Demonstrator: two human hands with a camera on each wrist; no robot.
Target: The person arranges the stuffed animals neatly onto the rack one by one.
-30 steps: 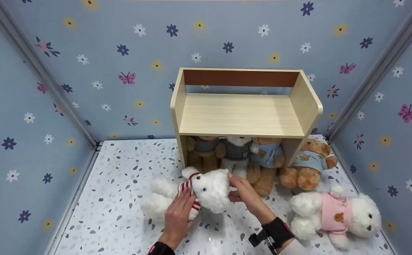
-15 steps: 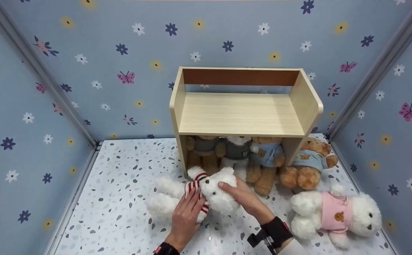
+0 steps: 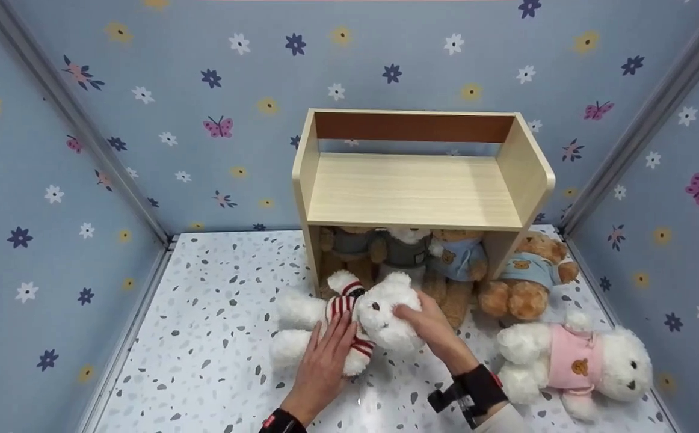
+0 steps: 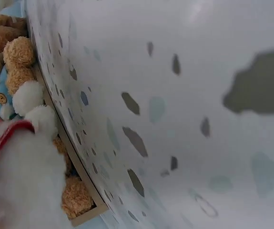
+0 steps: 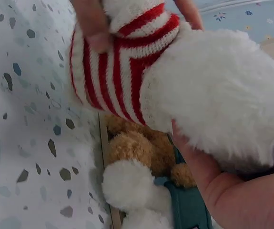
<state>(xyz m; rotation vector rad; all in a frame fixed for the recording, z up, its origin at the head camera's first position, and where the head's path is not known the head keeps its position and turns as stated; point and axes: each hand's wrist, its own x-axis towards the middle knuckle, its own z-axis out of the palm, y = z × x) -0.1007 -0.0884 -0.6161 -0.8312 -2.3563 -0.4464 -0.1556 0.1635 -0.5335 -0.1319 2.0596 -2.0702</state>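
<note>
A white teddy bear (image 3: pixel 388 337) in a red-and-white striped sweater (image 3: pixel 340 307) lies sideways in front of the shelf, face up, its head to the right. My left hand (image 3: pixel 325 361) holds its body, the fingers across the sweater. In the right wrist view, digits of that hand show on both sides of the striped knit. My right hand (image 3: pixel 437 331) grips the bear's head, thumb on the face and the other fingers hidden behind. The left wrist view catches the bear's white fur (image 4: pixel 27 181) close up, beside the lower shelf.
A wooden shelf (image 3: pixel 415 189) stands against the flowered wall. Several dressed bears, including one in blue (image 3: pixel 458 261), sit in its lower compartment. To its right sits a brown bear (image 3: pixel 521 288) in a light blue top; a white bear (image 3: pixel 572 361) in pink lies nearer.
Both hands and the striped-sweater bear have shifted to the right and slightly toward the shelf. My right thumb has come over onto the bear's face.
</note>
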